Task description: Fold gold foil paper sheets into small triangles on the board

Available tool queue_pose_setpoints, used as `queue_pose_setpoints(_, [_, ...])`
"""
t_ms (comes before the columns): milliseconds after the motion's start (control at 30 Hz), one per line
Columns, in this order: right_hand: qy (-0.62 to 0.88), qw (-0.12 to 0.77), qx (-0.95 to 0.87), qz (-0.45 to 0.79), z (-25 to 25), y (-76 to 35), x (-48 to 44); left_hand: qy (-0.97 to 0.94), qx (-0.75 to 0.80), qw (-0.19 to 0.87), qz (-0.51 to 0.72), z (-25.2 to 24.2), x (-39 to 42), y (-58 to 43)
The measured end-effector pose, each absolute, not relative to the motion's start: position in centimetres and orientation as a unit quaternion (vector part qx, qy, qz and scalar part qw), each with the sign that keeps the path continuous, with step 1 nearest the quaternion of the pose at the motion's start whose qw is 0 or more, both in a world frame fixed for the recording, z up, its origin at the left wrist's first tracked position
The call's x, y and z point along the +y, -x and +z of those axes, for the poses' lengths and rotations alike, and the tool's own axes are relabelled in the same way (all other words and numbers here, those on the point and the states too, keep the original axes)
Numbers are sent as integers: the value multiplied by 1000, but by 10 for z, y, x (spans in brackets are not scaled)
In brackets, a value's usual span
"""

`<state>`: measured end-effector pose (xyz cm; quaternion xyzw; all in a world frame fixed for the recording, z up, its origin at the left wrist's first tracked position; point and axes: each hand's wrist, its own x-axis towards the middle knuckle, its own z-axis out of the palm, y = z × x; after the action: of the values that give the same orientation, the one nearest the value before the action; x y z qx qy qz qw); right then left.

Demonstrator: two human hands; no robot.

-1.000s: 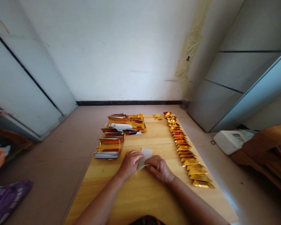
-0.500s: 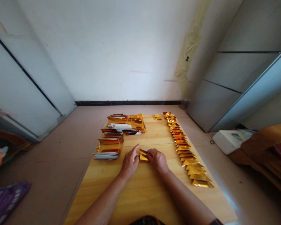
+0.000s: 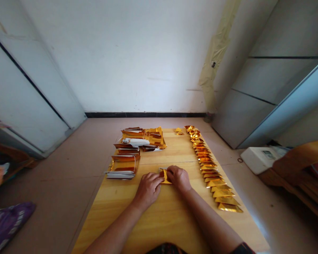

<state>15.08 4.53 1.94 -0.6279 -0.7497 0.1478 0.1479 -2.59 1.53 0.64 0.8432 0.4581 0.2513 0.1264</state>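
A small sheet of gold foil paper, partly folded, lies on the wooden table between my hands. My left hand has its fingers closed on the sheet's left end. At the right end, my right hand grips it with bent fingers; the thumb tips are hard to make out. Left of my hands sit stacks of gold paper sheets with pale backs. Folded gold paper pieces run in an overlapping row down the table's right side.
Two small folded gold pieces rest at the table's far edge. Beyond it stands a white wall. A grey refrigerator is at the right, near a white box. A purple bag lies at the lower left.
My left hand has turned palm-down, its raised finger lowered onto the foil paper's left end. The right hand still grips the other end. The view has shifted slightly.
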Motion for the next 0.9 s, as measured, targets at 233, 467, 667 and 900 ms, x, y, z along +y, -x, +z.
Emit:
queue_pose_setpoints(233, [629, 62, -773, 46, 17, -145, 57, -838, 490, 89, 222, 8, 13, 22])
queue_pose_setpoints(467, [603, 7, -798, -3, 10, -144, 59, -842, 488, 77, 217, 9, 11, 21])
queue_pose_setpoints(667, [598, -13, -801, 4, 17, -143, 60, -844, 490, 67, 208, 8, 10, 20])
queue_pose_setpoints(900, [606, -18, -795, -4, 15, -140, 65, -846, 496, 47, 190, 10, 9, 18])
